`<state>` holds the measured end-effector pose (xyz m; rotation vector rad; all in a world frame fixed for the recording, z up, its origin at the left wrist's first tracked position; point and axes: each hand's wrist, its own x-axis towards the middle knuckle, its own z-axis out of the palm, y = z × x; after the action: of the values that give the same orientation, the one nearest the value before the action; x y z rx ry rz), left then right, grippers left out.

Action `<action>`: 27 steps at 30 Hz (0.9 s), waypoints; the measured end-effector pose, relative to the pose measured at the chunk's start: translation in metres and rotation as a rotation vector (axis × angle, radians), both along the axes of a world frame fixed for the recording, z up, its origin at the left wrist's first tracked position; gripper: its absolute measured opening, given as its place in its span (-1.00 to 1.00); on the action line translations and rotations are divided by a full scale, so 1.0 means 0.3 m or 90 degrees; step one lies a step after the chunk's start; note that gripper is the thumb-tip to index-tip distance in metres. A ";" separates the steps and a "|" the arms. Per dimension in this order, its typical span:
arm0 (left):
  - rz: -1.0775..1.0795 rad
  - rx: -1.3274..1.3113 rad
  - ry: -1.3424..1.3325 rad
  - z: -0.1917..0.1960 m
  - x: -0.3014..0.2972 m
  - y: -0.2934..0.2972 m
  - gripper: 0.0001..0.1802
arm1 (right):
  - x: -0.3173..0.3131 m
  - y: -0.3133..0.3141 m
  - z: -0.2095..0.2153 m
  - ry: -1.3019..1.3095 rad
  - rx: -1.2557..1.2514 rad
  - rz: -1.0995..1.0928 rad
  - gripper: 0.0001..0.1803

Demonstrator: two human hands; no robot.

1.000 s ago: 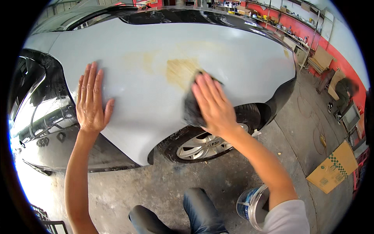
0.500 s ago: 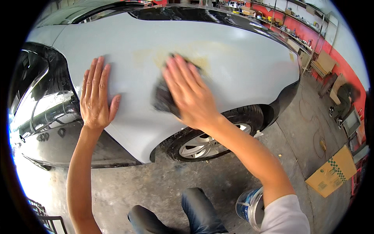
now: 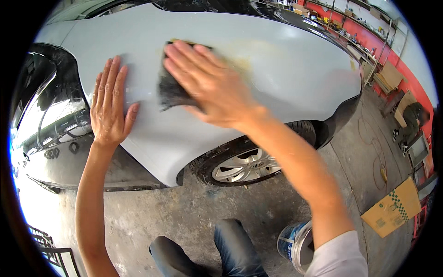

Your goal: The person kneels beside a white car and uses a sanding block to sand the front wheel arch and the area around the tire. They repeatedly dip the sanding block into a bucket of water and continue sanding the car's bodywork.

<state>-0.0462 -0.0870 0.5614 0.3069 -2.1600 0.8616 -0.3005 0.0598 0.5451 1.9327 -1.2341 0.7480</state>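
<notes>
A light grey, matte car body panel [image 3: 143, 147] curves over the rear wheel [image 3: 249, 166]. My right hand [image 3: 207, 87] lies over a black sheet of sandpaper [image 3: 174, 94] and presses it flat to the panel. Part of the sheet shows past the fingers on the left; the rest is hidden under the palm. Yellowish patches [image 3: 242, 64] mark the panel just right of that hand. Flat against the panel near the door's edge rests my left hand [image 3: 110, 108], wet, with its fingers stretched out and nothing in them.
Left of the panel is a glossy black car door [image 3: 69, 161]. A white and blue bucket [image 3: 288, 242] stands on the concrete floor by my right arm. Farther right lie a flattened cardboard piece [image 3: 391, 207] and a hose [image 3: 376, 152]. A person [image 3: 410, 122] crouches by the red wall.
My right hand has slid left and slightly up with the sandpaper, turning its fingers toward the left. My left hand stays on the same part of the panel. The view has shifted slightly.
</notes>
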 end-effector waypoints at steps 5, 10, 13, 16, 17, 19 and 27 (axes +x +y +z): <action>0.028 -0.021 0.008 0.017 0.034 0.001 -0.25 | -0.203 0.224 -0.107 0.001 0.029 -0.113 -0.10; -0.003 -0.021 0.021 0.000 -0.005 -0.009 -0.24 | 0.079 -0.029 -0.032 -0.012 -0.048 -0.019 -0.21; 0.013 -0.008 -0.005 -0.006 0.011 -0.003 -0.24 | -0.046 0.051 -0.053 -0.010 -0.004 -0.001 -0.23; 0.029 -0.030 0.005 0.019 0.040 -0.005 -0.24 | -0.229 0.242 -0.133 -0.039 0.028 -0.100 -0.22; 0.025 -0.031 0.010 0.017 0.037 0.001 -0.25 | -0.216 0.272 -0.144 -0.063 0.034 -0.143 -0.22; 0.015 -0.027 0.014 0.003 0.025 -0.009 -0.26 | -0.118 0.160 -0.138 -0.038 -0.044 -0.229 -0.24; 0.029 -0.044 0.007 -0.004 0.015 0.001 -0.27 | -0.087 0.170 -0.191 -0.075 -0.025 -0.144 -0.15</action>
<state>-0.0416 -0.0866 0.5601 0.3270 -2.1154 0.9563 -0.3266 0.1109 0.4879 1.7029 -1.4699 0.7698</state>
